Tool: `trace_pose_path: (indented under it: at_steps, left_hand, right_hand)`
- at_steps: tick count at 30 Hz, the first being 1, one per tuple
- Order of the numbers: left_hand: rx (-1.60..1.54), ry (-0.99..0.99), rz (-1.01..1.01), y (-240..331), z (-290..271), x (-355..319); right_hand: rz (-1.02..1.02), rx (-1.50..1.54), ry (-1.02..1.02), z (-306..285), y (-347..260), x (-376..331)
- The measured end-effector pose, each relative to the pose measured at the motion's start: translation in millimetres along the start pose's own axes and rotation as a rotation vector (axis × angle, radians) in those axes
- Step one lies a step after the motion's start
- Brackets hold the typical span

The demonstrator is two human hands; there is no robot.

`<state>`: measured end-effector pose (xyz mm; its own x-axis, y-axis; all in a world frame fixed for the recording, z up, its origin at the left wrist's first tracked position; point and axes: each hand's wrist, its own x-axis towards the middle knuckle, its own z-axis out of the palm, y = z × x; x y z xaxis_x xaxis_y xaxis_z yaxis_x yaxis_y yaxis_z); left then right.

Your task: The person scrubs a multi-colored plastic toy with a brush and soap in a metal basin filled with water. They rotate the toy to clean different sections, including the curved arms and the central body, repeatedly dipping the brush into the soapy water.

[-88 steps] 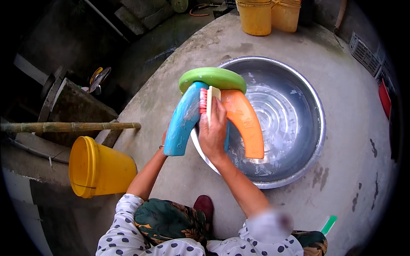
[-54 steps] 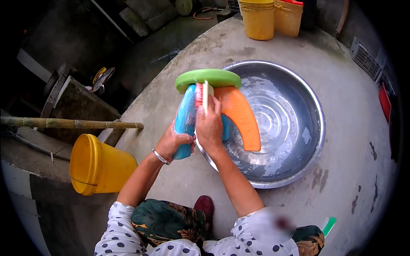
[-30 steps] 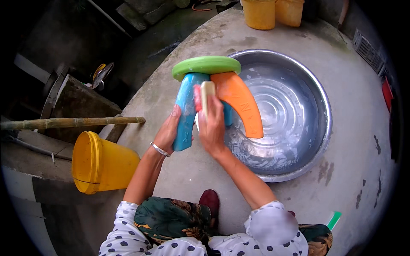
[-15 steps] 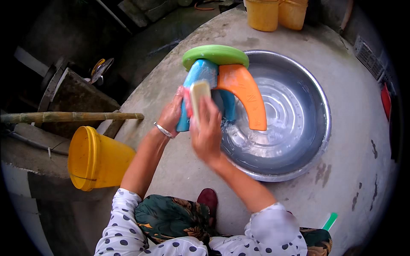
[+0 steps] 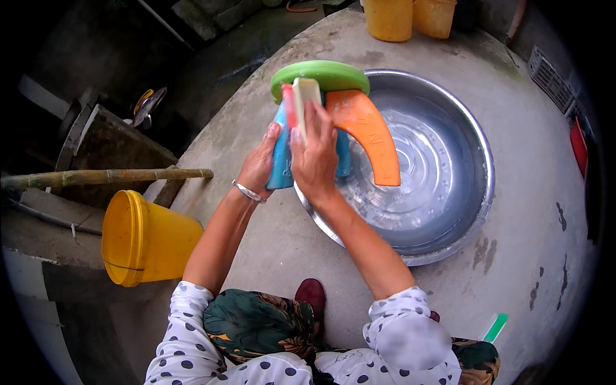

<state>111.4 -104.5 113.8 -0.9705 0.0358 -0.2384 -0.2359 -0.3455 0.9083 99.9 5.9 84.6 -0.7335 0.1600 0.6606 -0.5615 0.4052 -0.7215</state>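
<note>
A small plastic stool with a green round seat [image 5: 324, 72], an orange leg [image 5: 371, 138] and blue legs is held tilted over the left part of a wide metal basin [image 5: 467, 221]. My left hand [image 5: 258, 160] grips the near blue leg [image 5: 281, 163] from its outer side. In my right hand [image 5: 316, 154] is a scrub brush [image 5: 306, 92] with a pale back and pink-red bristles, pressed against the upper blue leg close to the seat. My right fingers hide part of that leg. Shallow water lies in the basin.
A yellow bucket [image 5: 163, 237] lies on its side at the left, below a bamboo pole [image 5: 109, 176]. Two more yellow buckets [image 5: 389, 19] stand at the back. A green-and-white object [image 5: 495, 327] rests on the concrete at lower right. A grey crate [image 5: 550, 82] is far right.
My right hand has slid the brush up the blue leg toward the green seat. My left hand keeps its hold on the leg. The whole view has shifted slightly.
</note>
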Motion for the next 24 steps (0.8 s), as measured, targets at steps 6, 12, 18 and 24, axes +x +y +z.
trace_pose_path:
  at_steps: [6, 12, 18, 24]
  left_hand:
    - [-0.003, -0.058, -0.063, -8, -16, -2]
    - [0.256, 0.054, -0.045, -3, -4, -13]
    - [0.162, -0.042, -0.049, -4, -13, -20]
    - [0.344, 0.0, -0.006, 2, -12, -21]
  right_hand:
    - [-0.021, 0.075, -0.02, -9, -24, -78]
    - [0.316, 0.194, 0.045, 15, 24, -6]
    - [0.255, 0.351, 0.047, 15, -22, -70]
    - [0.58, 0.623, 0.063, 15, -26, -72]
